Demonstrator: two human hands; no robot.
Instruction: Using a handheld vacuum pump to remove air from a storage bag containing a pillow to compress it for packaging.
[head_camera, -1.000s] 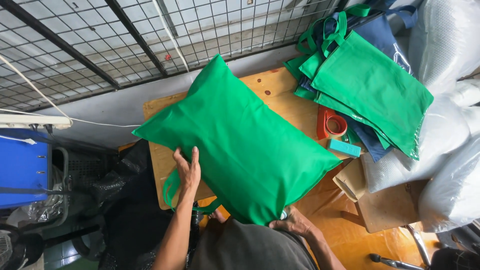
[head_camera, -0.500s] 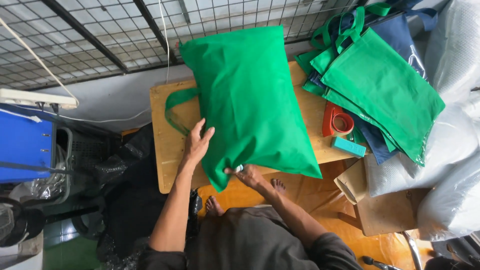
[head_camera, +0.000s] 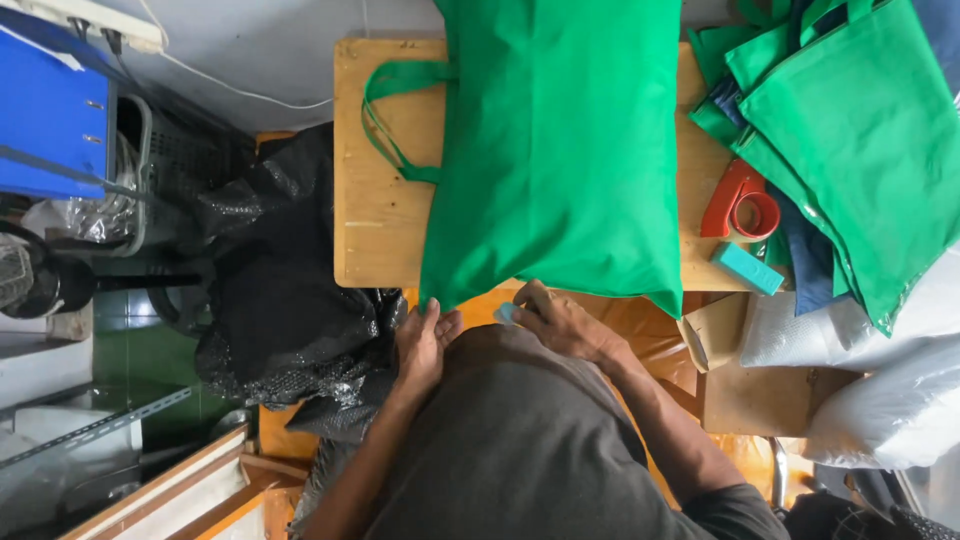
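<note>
A full green cloth bag (head_camera: 560, 150) lies flat on the wooden table (head_camera: 375, 230), its two handles (head_camera: 395, 120) trailing to the left. My left hand (head_camera: 425, 345) rests at the bag's near left corner, fingers straight and together, touching the fabric. My right hand (head_camera: 560, 320) sits at the bag's near edge, fingers curled around a small pale blue object (head_camera: 505, 313); what that object is stays unclear. Both hands are just off the table's near edge, above my lap.
A red tape dispenser (head_camera: 740, 205) and a teal block (head_camera: 748, 268) sit at the table's right end. Flat green and blue bags (head_camera: 860, 140) are stacked beyond them. White sacks (head_camera: 880, 400), cardboard (head_camera: 760, 395), a black plastic bag (head_camera: 285, 300) and a blue box (head_camera: 50, 110) surround the table.
The green bag has been turned and laid flat along the table. Both hands have slid down from its side to its near edge.
</note>
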